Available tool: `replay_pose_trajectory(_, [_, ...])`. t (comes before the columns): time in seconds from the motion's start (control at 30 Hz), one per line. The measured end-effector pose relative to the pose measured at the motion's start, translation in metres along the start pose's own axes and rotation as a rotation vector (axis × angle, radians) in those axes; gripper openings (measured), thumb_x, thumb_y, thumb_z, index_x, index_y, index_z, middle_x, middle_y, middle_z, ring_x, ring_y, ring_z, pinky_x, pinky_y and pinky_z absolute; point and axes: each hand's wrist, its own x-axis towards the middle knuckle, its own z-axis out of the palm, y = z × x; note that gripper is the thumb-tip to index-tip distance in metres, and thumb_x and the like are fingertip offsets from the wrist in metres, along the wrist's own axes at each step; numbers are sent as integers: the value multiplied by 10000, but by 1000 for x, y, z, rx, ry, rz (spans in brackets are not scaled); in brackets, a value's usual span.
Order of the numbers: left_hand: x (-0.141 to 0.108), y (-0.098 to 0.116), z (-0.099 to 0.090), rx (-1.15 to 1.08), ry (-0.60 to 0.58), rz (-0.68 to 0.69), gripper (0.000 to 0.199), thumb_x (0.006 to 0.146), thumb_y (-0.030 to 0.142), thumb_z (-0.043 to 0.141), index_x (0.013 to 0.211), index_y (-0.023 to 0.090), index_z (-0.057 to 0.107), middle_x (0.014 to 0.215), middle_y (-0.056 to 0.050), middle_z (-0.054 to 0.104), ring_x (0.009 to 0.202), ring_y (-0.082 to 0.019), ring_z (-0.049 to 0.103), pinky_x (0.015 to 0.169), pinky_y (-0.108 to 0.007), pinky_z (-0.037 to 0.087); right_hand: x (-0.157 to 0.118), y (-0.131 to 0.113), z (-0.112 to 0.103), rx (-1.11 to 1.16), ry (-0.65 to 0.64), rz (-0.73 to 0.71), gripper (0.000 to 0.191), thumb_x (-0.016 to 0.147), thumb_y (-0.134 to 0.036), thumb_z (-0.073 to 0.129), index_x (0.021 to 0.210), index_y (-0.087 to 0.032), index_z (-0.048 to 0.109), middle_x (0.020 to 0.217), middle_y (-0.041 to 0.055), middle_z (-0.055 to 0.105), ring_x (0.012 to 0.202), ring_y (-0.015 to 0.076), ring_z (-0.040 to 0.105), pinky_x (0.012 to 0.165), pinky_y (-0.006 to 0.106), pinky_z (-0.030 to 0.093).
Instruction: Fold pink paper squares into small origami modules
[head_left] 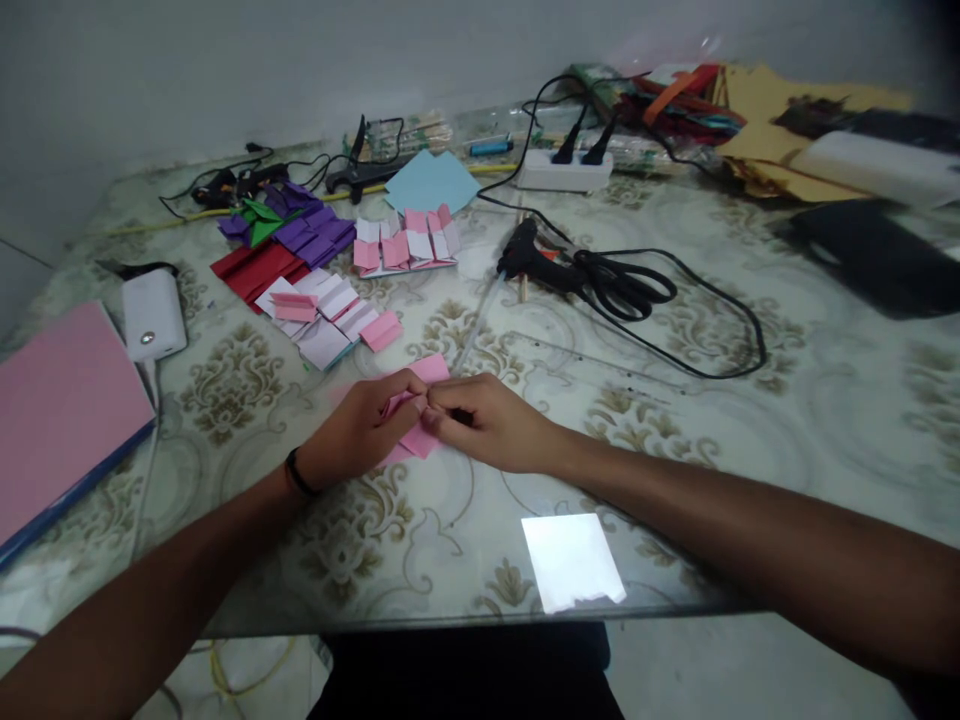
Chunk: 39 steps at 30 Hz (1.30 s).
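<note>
- Pink paper is on the table, right under both hands; looks like folding/creasing in hand, imo
- next move probably calls for keeping edges lined up while pressing
- left hand pinches it, thumb on top
- right hand pinches beside it, knuckles bent
- forearms angle inward, fingertips meeting
- glue gun lies beyond, untouched

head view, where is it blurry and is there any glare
Head view: blur worst at far right, smearing the black object; left hand, right hand and pink paper look clearer. Head view, low in frame: a bright white patch, glare or paper, can't tell.
</note>
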Motion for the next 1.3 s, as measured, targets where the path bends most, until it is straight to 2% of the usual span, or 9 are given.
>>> replay_pose_trajectory(0.37, [0, 2, -1, -18, -10, 7, 167, 936, 253, 460, 848, 174, 578, 740, 23, 591, 718, -138, 548, 721, -264, 428, 0, 0, 0, 15, 3, -2, 361, 957, -247, 475, 623, -198, 348, 586, -51, 356, 541, 85, 351, 549, 226, 292])
replay_pose_trajectory(1.3, [-1, 2, -1, -30, -1, 0, 171, 942, 237, 461, 821, 171, 563, 743, 29, 579, 716, -130, 524, 706, -259, 391, 2, 2, 3, 47, 1, 11, 334, 932, -220, 490, 623, -187, 368, 594, -51, 370, 557, 84, 361, 560, 215, 304])
